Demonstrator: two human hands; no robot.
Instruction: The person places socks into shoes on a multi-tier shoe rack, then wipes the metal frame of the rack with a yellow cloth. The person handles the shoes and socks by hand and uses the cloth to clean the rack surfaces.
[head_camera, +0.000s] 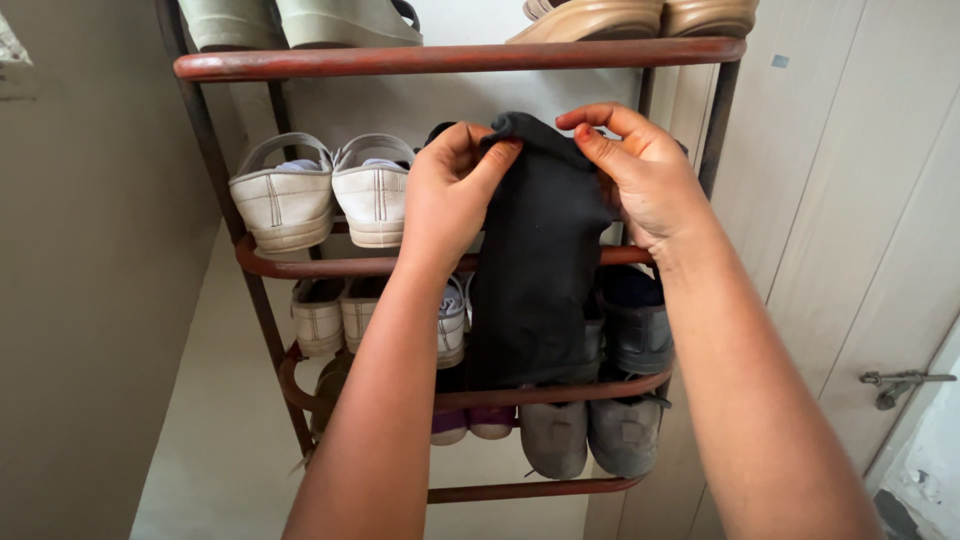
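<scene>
Both of my hands hold up a black sock (535, 270) in front of a metal shoe rack (450, 60). My left hand (450, 190) pinches the sock's top edge on the left. My right hand (640, 175) pinches the same edge on the right. The sock hangs straight down over the rack's middle shelves and hides part of the shoes behind it.
A pair of white shoes (325, 195) sits on the shelf left of my hands. Grey shoes (590, 435) and more pairs fill the lower shelves, sandals the top one. A pale wall stands at left, a door with a metal latch (900, 385) at right.
</scene>
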